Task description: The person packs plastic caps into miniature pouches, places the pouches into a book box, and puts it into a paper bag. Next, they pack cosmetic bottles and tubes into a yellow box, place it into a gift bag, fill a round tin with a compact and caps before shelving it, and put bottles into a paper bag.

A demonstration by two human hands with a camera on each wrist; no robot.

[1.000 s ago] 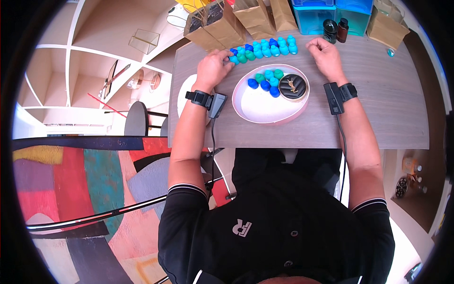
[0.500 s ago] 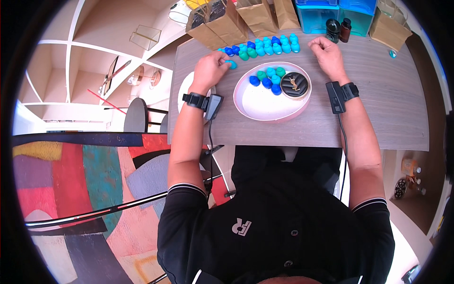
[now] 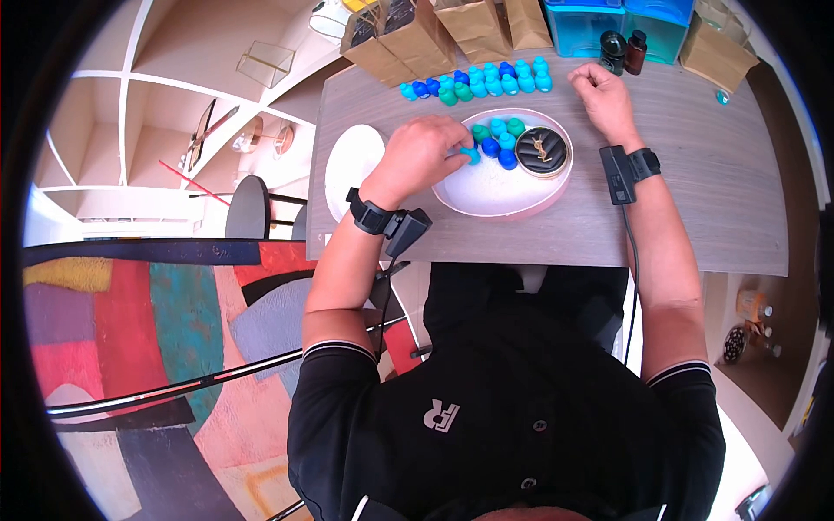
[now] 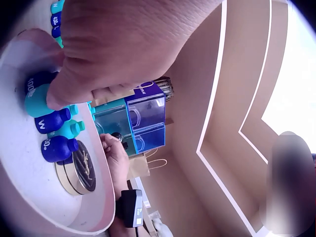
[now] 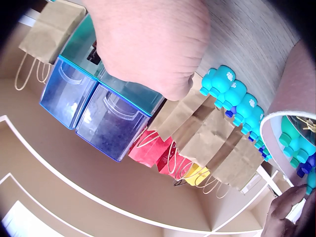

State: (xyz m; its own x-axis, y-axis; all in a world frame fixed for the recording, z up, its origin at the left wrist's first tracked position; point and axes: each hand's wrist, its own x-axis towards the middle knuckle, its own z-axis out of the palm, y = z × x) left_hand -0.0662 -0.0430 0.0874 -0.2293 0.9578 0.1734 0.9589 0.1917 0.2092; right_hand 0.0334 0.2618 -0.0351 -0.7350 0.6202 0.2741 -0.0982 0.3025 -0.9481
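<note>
Fingers of the left hand [image 3: 424, 154] pinch a turquoise bottle [image 3: 470, 155] inside the pink tray [image 3: 453, 204]; the right hand [image 3: 603, 104] curls, empty.

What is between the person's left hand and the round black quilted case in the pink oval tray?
Small blue, turquoise and green bottles, inside the tray; the head view shows this.

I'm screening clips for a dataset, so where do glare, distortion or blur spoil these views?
Head view: black corners, right edge of the tabletop bowed. Left wrist view: white blown out at upper right, a smeared patch at the right edge. Right wrist view: white glare at lower left, dark corners.
</note>
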